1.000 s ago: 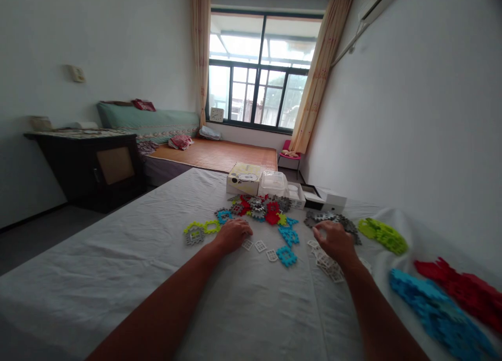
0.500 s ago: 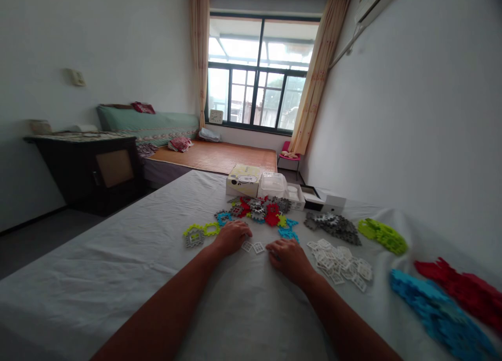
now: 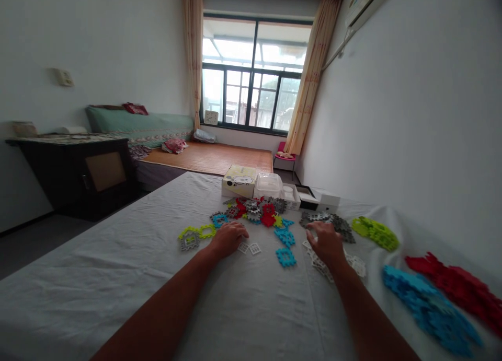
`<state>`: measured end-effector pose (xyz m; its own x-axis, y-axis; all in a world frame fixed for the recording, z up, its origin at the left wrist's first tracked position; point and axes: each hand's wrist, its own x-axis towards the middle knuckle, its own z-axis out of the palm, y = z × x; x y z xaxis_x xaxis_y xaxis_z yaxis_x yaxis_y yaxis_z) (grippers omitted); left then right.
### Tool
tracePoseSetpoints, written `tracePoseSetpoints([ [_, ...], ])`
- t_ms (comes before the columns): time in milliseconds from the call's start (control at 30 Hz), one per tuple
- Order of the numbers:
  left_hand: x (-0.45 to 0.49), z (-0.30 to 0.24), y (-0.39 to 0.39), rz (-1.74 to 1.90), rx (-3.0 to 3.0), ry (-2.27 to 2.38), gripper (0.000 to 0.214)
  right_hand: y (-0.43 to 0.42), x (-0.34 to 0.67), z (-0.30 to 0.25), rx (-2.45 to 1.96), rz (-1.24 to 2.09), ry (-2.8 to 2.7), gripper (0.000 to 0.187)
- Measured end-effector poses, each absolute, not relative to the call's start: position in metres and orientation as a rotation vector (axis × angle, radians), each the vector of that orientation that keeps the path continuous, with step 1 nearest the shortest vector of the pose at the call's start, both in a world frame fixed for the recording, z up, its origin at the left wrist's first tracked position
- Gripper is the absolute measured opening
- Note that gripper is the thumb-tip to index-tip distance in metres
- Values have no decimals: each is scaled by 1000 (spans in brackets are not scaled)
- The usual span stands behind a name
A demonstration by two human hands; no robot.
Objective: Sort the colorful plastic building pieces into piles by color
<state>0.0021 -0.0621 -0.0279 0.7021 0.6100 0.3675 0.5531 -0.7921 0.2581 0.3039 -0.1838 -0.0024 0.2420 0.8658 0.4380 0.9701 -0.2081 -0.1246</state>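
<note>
My left hand (image 3: 230, 237) rests palm down on the cloth, fingers loosely bent and slightly apart, with no held piece visible. Just right of its fingertips lie two small white window-shaped plastic pieces (image 3: 255, 248). My right hand (image 3: 326, 241) is over the heap of white window pieces (image 3: 356, 266), beside the dark grey interlocking pieces (image 3: 345, 226). Its thumb and fingers are apart, and nothing shows between them; the hand covers part of the heap. Between my hands lies a blue square toothed frame (image 3: 286, 257), with more blue pieces (image 3: 284, 236) beyond it.
A mixed heap of red and grey pieces (image 3: 268, 214) lies ahead, before a yellow-white box (image 3: 238, 182) and clear plastic container (image 3: 269, 185). To the right are lime-green (image 3: 375, 233), blue (image 3: 429, 309) and red piles (image 3: 455, 285). Joined grey and green frames (image 3: 190, 240) lie left.
My right hand has moved right, away from beside the two white window pieces to above the white heap. The blue square frame now shows where that hand was. My left hand stays put.
</note>
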Motion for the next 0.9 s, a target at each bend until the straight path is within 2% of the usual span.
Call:
tracePoseSetpoints([
  [133, 1, -30, -60, 678, 2785, 946, 34, -178, 237, -11, -1649, -145, -2110, 31],
  [267, 1, -29, -62, 687, 2769, 965, 32, -179, 185, -17, -1485, -136, -2368, 38],
  [533, 2, -31, -60, 670, 2772, 948, 31, -181, 181, -20, -1597, -325, -2400, 19],
  [667, 2, -29, -60, 666, 2773, 919, 33, -178, 193, -17, -1708, -375, -2264, 25],
  [900, 1, -28, -61, 685, 2765, 952, 32, -180, 274, 5, -2211, -507, -1603, 30],
])
